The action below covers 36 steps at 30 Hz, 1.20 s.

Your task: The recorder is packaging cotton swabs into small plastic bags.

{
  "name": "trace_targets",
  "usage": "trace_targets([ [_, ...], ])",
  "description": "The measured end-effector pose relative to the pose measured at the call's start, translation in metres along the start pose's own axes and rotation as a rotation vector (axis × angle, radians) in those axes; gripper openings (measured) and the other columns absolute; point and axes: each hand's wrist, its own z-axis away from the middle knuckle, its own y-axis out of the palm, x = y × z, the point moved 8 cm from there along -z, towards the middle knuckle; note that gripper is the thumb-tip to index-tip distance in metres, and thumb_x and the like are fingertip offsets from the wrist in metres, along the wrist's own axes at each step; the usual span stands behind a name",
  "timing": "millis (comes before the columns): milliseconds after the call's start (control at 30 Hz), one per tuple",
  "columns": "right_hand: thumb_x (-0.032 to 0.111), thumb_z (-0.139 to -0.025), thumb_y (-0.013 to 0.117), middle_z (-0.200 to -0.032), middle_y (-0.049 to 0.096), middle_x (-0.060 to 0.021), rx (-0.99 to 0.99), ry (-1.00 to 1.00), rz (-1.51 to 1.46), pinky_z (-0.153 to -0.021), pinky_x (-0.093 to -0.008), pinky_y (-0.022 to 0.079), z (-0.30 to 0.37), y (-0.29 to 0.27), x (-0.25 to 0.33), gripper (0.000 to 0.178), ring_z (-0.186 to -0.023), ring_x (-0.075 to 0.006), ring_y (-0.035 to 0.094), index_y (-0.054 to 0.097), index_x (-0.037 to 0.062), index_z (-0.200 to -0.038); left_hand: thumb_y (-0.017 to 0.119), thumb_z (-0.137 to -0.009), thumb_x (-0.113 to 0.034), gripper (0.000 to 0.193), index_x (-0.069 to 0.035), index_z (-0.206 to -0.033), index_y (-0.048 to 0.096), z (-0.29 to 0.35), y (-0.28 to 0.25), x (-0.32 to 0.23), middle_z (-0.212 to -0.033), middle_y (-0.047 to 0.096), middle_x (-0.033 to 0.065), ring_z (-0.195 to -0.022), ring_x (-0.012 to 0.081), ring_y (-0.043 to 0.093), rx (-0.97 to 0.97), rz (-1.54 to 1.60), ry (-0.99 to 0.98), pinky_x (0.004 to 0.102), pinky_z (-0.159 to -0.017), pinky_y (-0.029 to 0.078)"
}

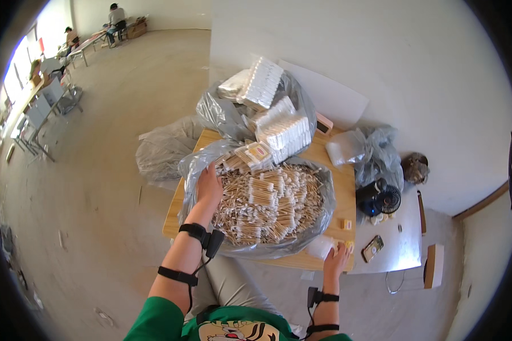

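Note:
My left hand (209, 187) rests at the left edge of a large heap of loose cotton swabs (261, 196), fingers stretched out just below a row of clear packs of swabs (255, 154). Its fingertips are partly hidden. The heap lies in an open grey plastic bag (290, 248) on a wooden table (179, 213). At the table's front right corner, my right hand (337, 259) has its thumb and fingers apart. Beside them are a small yellow-and-white piece (350, 246) and a clear plastic bag (320, 245). Another small yellow-and-white stack (346, 224) sits farther back.
Behind the heap, a second grey bag (219, 113) carries stacked white packs (281, 133). To the right, a white table (401, 250) holds a black fan (388, 199), a phone (373, 248) and crumpled grey plastic (381, 150). Several people (117, 20) sit at far-left tables.

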Motion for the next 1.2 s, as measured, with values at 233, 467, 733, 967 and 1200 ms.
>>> trace_targets([
  [233, 0.000, -0.074, 0.062, -0.093, 0.060, -0.0135, 0.119, 0.066, -0.188, -0.077, -0.0429, 0.044, 0.025, 0.013, -0.007, 0.027, -0.088, -0.0330, 0.055, 0.056, 0.0023, -0.100, 0.050, -0.079, 0.005, 0.055, -0.003, -0.132, 0.037, -0.022, -0.002, 0.007, -0.130, 0.045, 0.0232, -0.123, 0.0400, 0.039, -0.078, 0.043, 0.141, 0.0434, -0.104, 0.031],
  [467, -0.002, -0.076, 0.058, -0.089, 0.059, -0.0137, 0.025, -0.015, -0.325, -0.072, -0.0412, 0.044, 0.000, -0.015, 0.051, 0.021, -0.085, -0.0317, 0.055, 0.057, 0.0029, -0.097, 0.046, -0.079, 0.008, 0.040, -0.002, -0.117, 0.052, -0.005, -0.016, 0.014, -0.115, 0.055, 0.0237, -0.112, 0.0362, 0.051, -0.069, 0.346, 0.137, 0.0409, -0.095, 0.038],
  [733, 0.003, -0.080, 0.059, -0.093, 0.060, -0.0137, 0.082, -0.303, -0.638, -0.073, -0.0378, 0.047, -0.027, -0.040, 0.189, 0.022, -0.086, -0.0294, 0.057, 0.058, 0.0025, -0.102, 0.048, -0.085, 0.006, 0.024, -0.003, -0.104, 0.060, 0.059, -0.059, -0.040, -0.098, 0.066, 0.0121, -0.092, 0.0280, 0.064, -0.212, 0.429, 0.253, 0.0331, -0.079, 0.049],
  [967, 0.008, -0.086, 0.062, -0.085, 0.063, -0.0060, 0.666, 0.068, -1.212, -0.067, -0.0242, 0.046, -0.009, 0.029, 0.254, 0.024, -0.078, -0.0106, 0.058, 0.056, -0.0002, -0.107, 0.049, -0.090, 0.002, 0.017, -0.001, -0.102, 0.060, 0.108, -0.010, -0.067, -0.096, 0.066, 0.0086, -0.093, 0.0157, 0.064, 0.264, 1.147, 0.108, 0.0263, -0.080, 0.049],
  [1200, 0.004, -0.085, 0.062, -0.079, 0.062, -0.0045, 0.787, -0.069, -1.211, -0.064, -0.0220, 0.046, -0.016, 0.008, 0.256, 0.018, -0.073, -0.0087, 0.058, 0.059, -0.0007, -0.101, 0.061, -0.085, -0.017, 0.018, 0.001, -0.085, 0.063, 0.123, -0.015, -0.054, -0.076, 0.066, 0.0102, -0.068, 0.0183, 0.063, 0.527, 0.513, 0.236, 0.0293, -0.062, 0.048],
])
